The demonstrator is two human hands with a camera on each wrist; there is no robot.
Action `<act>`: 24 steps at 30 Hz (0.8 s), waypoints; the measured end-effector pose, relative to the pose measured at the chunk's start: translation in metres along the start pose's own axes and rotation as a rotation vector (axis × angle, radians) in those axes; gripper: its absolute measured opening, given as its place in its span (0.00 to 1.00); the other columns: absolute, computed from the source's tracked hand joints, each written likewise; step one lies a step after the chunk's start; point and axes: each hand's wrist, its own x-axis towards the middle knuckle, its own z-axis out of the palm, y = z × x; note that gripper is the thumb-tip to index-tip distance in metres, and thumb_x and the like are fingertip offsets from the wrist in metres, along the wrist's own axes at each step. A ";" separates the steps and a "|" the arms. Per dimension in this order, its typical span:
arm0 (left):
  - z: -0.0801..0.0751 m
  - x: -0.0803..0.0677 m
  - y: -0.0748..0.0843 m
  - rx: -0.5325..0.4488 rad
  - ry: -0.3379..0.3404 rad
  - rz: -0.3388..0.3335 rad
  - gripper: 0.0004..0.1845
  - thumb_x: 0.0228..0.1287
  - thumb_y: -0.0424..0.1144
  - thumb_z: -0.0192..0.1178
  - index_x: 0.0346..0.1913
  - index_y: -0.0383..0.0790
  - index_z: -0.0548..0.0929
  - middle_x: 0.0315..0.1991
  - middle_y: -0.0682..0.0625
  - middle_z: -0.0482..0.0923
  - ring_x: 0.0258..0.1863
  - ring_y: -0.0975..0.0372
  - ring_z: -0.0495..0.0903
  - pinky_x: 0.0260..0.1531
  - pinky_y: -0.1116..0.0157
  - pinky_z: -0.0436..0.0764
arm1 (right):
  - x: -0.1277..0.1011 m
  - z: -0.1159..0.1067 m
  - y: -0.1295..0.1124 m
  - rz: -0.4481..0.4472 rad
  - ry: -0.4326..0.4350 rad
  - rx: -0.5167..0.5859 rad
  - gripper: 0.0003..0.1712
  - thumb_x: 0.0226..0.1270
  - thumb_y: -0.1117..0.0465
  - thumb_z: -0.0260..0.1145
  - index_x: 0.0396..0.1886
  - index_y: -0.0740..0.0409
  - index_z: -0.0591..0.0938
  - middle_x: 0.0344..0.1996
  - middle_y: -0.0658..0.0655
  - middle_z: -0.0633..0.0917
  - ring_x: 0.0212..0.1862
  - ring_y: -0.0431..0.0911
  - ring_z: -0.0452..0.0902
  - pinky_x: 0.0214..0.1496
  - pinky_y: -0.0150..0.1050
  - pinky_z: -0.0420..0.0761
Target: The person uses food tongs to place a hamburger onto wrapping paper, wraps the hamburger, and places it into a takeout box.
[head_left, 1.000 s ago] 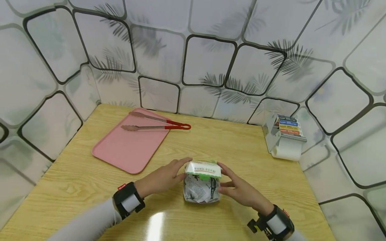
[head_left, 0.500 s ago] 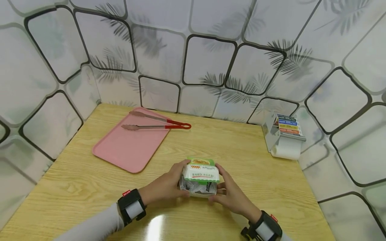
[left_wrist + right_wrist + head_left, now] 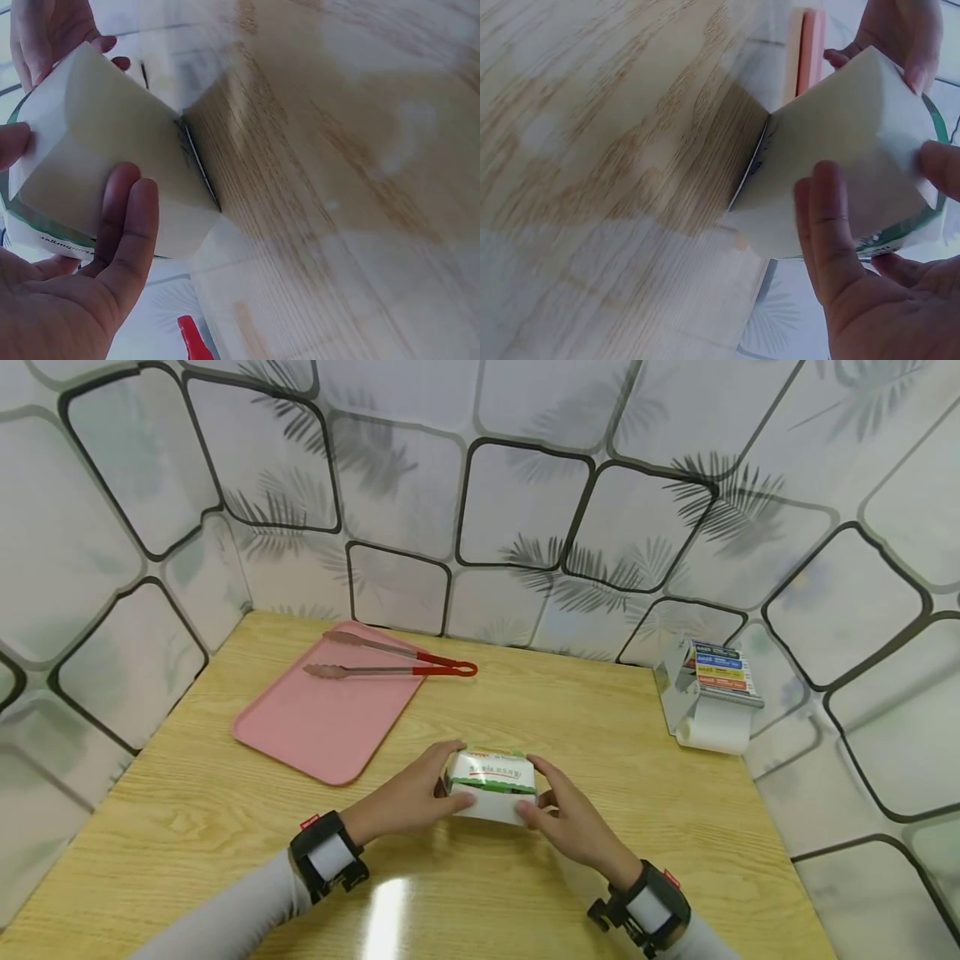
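Note:
A paper hamburger box, white and green with printed lettering, is held between both hands over the middle of the table. It leans back, so a plain white face shows below the green-edged lid. My left hand grips its left side, thumb on the white face. On the opposite side my right hand grips it the same way. The left wrist view shows the plain face of the box, one lower edge close over the wood. Fingers spread along the side of the box in the right wrist view.
On the wooden table, a pink tray lies back left. Red-handled tongs rest across it, handle past the tray's edge. A dispenser with a white roll stands at the right against the patterned wall.
Both hands have closed in on the box and tipped it back. Its newsprint-patterned front has turned out of sight, and the plain white face has come into view.

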 end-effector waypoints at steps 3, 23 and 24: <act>-0.003 0.001 -0.001 -0.025 -0.013 0.019 0.46 0.70 0.57 0.62 0.79 0.37 0.54 0.66 0.43 0.66 0.35 0.63 0.76 0.38 0.62 0.80 | 0.004 0.003 0.000 0.002 0.013 0.029 0.41 0.76 0.57 0.64 0.80 0.60 0.55 0.71 0.69 0.63 0.41 0.48 0.81 0.38 0.46 0.86; -0.009 0.002 -0.003 -0.060 -0.044 0.057 0.44 0.70 0.52 0.64 0.81 0.43 0.54 0.70 0.40 0.62 0.32 0.62 0.75 0.33 0.64 0.79 | 0.013 0.017 -0.001 0.055 0.145 0.065 0.36 0.82 0.52 0.54 0.83 0.47 0.53 0.74 0.67 0.59 0.32 0.48 0.80 0.25 0.50 0.84; -0.009 0.002 -0.004 -0.063 -0.047 0.054 0.44 0.70 0.52 0.64 0.81 0.44 0.54 0.70 0.40 0.61 0.32 0.62 0.75 0.33 0.64 0.79 | 0.014 0.017 -0.001 0.053 0.154 0.063 0.36 0.82 0.52 0.54 0.83 0.46 0.54 0.74 0.67 0.60 0.32 0.48 0.80 0.25 0.51 0.84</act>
